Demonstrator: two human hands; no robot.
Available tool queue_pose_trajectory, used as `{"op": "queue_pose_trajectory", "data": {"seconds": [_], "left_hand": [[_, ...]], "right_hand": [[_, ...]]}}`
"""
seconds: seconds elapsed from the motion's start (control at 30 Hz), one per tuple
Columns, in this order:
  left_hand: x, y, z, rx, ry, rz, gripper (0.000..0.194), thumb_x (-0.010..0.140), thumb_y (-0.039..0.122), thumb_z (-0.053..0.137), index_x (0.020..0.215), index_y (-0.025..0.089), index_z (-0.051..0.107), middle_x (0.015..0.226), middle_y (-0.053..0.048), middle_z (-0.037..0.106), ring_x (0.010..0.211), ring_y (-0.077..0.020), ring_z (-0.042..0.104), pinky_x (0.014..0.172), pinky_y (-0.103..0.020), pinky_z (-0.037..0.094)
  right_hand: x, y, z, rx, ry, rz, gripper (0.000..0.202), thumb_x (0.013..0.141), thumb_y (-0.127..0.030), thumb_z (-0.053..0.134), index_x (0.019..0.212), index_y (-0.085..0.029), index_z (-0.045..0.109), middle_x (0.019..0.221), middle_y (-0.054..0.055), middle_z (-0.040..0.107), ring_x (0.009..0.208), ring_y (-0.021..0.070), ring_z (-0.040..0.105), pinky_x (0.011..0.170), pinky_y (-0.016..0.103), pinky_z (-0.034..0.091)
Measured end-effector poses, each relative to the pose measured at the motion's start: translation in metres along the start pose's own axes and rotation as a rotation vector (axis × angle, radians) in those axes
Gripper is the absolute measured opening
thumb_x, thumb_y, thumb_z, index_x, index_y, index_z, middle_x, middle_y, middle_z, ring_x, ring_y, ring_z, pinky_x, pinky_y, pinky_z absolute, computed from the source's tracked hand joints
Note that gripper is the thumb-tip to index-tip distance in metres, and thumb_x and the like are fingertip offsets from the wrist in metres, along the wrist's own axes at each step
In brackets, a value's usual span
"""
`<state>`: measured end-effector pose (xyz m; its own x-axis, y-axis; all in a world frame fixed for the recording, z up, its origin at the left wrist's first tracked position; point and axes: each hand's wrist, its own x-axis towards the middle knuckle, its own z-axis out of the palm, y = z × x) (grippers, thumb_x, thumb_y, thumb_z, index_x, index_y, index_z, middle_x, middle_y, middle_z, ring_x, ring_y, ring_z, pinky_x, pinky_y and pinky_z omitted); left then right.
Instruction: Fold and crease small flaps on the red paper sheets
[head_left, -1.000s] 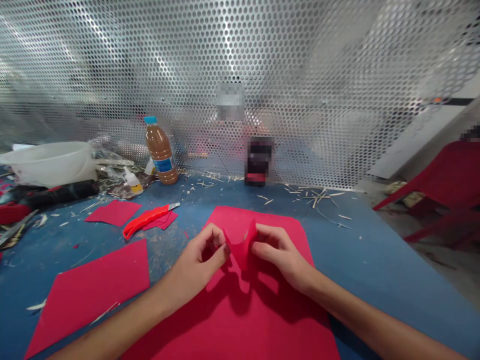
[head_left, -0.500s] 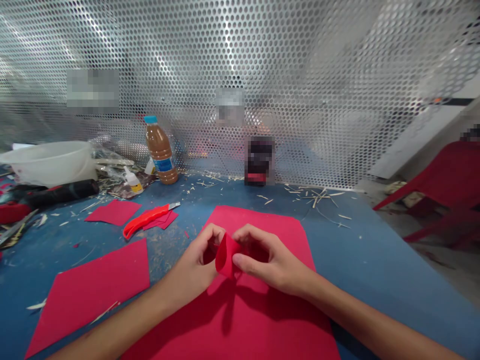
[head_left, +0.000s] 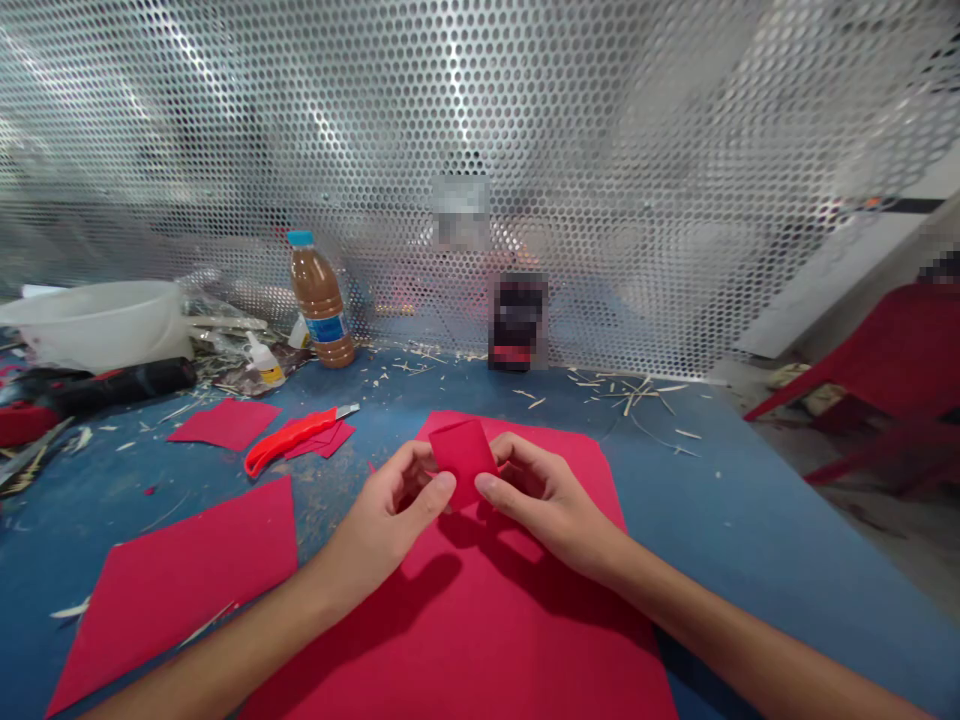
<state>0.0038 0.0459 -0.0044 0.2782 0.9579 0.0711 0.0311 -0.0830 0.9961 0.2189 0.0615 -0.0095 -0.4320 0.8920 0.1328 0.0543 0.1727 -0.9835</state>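
Observation:
A small folded piece of red paper [head_left: 463, 455] is held up between both hands, its flat face towards me. My left hand [head_left: 405, 500] pinches its left edge, thumb in front and fingers behind. On the opposite edge, my right hand [head_left: 544, 505] grips it the same way. Below them lies a large red sheet [head_left: 480, 640], with the hands' shadows falling across it. To the left rest another red sheet [head_left: 187, 580], a red-handled utility knife [head_left: 296, 437] with its blade out, and small red paper pieces [head_left: 229, 424].
On the blue table [head_left: 735, 560] stand a bottle of brown liquid [head_left: 319, 305], a small glue bottle [head_left: 265, 360] and a white basin [head_left: 105, 325]. A black tool [head_left: 127, 387] lies at left. Thin slivers litter the back, before a perforated metal panel [head_left: 600, 150]. A red chair [head_left: 877, 370] is at right.
The red paper piece, seen edge-on as an open fold before, is turned flat towards me. My left thumb has come up onto its front face.

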Motion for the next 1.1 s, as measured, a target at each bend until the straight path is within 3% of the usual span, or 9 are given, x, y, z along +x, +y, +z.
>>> {"op": "queue_pose_trajectory", "data": {"seconds": [0.2, 0.4, 0.5, 0.63, 0.83, 1.0, 1.1], "left_hand": [[0.0021, -0.0038, -0.0007, 0.065, 0.028, 0.003, 0.034, 0.093, 0.049, 0.069, 0.084, 0.022, 0.05, 0.073, 0.005, 0.05, 0.068, -0.0136, 0.048, 0.064, -0.025, 0.042], [0.0016, 0.0005, -0.0018, 0.124, 0.022, 0.004, 0.031, 0.098, 0.049, 0.061, 0.085, 0.021, 0.054, 0.073, 0.005, 0.048, 0.067, -0.0132, 0.046, 0.063, -0.025, 0.039], [0.0018, -0.0009, -0.002, 0.15, 0.02, 0.016, 0.032, 0.1, 0.049, 0.056, 0.086, 0.021, 0.053, 0.073, 0.005, 0.05, 0.066, -0.0132, 0.046, 0.062, -0.025, 0.038], [-0.0007, -0.0034, 0.0003, 0.208, -0.024, 0.035, 0.029, 0.1, 0.044, 0.058, 0.083, 0.021, 0.055, 0.071, 0.004, 0.051, 0.065, -0.0132, 0.046, 0.06, -0.025, 0.036], [-0.0043, -0.0023, 0.0025, 0.294, -0.06, 0.039, 0.021, 0.099, 0.034, 0.058, 0.083, 0.021, 0.058, 0.073, 0.004, 0.053, 0.067, -0.0134, 0.047, 0.062, -0.026, 0.036], [-0.0029, -0.0039, 0.0027, 0.349, -0.03, 0.053, 0.018, 0.099, 0.033, 0.058, 0.085, 0.021, 0.059, 0.075, 0.004, 0.054, 0.072, -0.0144, 0.049, 0.066, -0.027, 0.038], [-0.0027, -0.0067, 0.0025, 0.369, -0.02, 0.045, 0.019, 0.099, 0.035, 0.059, 0.086, 0.021, 0.06, 0.074, 0.004, 0.053, 0.07, -0.0145, 0.049, 0.064, -0.027, 0.038]], "right_hand": [[0.001, -0.0026, 0.0024, -0.014, 0.027, -0.038, 0.028, 0.097, -0.047, 0.07, 0.102, -0.022, 0.059, 0.094, 0.0, 0.062, 0.074, 0.0137, 0.055, 0.066, 0.027, 0.045], [0.0018, 0.0014, 0.0007, -0.012, 0.033, -0.039, 0.034, 0.1, -0.046, 0.068, 0.082, -0.022, 0.051, 0.069, -0.007, 0.043, 0.06, 0.0107, 0.041, 0.056, 0.025, 0.033], [0.0009, 0.0005, 0.0004, -0.013, 0.015, -0.03, 0.031, 0.099, -0.044, 0.069, 0.084, -0.022, 0.054, 0.071, -0.006, 0.05, 0.062, 0.0112, 0.046, 0.058, 0.025, 0.037], [-0.0002, -0.0027, 0.0009, -0.009, 0.032, -0.038, 0.022, 0.099, -0.042, 0.069, 0.107, -0.023, 0.062, 0.091, -0.001, 0.061, 0.07, 0.0121, 0.055, 0.063, 0.025, 0.045], [-0.0026, -0.0039, 0.002, -0.104, -0.009, -0.09, 0.017, 0.1, -0.035, 0.067, 0.091, -0.021, 0.066, 0.08, -0.002, 0.062, 0.069, 0.0127, 0.054, 0.064, 0.026, 0.045], [-0.0029, -0.0032, 0.0045, -0.179, 0.017, -0.16, 0.009, 0.1, -0.03, 0.067, 0.106, -0.022, 0.067, 0.092, 0.001, 0.068, 0.078, 0.015, 0.06, 0.07, 0.028, 0.049], [-0.0019, -0.0028, 0.0049, -0.225, 0.031, -0.205, 0.007, 0.101, -0.027, 0.063, 0.102, -0.022, 0.068, 0.093, 0.001, 0.069, 0.085, 0.0169, 0.062, 0.078, 0.03, 0.049]]}}
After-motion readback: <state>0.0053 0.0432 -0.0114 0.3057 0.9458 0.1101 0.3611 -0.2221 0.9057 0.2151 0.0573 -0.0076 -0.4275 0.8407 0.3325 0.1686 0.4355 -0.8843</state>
